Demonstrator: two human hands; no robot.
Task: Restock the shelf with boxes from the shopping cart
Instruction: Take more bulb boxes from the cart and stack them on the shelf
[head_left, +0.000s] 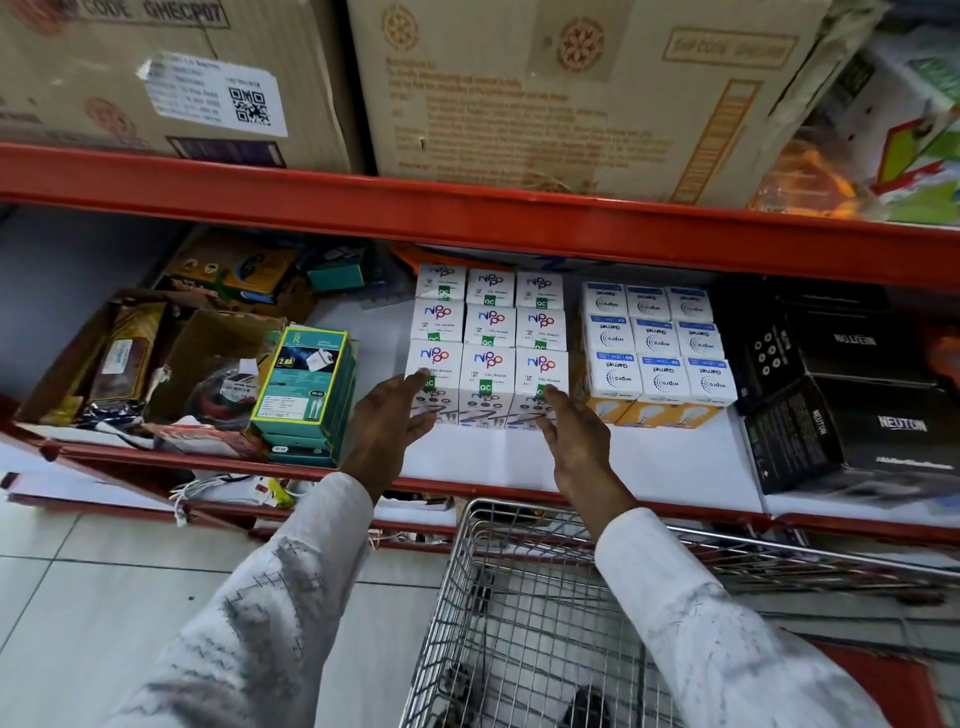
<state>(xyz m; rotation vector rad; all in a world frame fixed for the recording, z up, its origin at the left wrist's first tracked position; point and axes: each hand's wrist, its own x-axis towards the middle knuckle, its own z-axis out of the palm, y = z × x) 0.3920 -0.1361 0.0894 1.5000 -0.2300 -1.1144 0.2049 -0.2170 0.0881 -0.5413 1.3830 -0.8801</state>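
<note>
White Nippo bulb boxes (488, 338) stand in a three-by-three block on the white shelf board (649, 462). My left hand (387, 421) lies flat against the front left box with fingers spread. My right hand (571, 431) touches the front right box, fingers extended. Neither hand grips a box. The wire shopping cart (519, 613) stands below my arms in front of the shelf; I see no boxes in its visible part.
White and orange Wipro Garnet boxes (657, 343) sit right of the Nippo block, black Neuton boxes (857, 415) further right. A green charger box stack (306, 384) and a cluttered carton (130, 358) stand left. Big cartons (571, 93) sit on the red shelf (467, 218) above.
</note>
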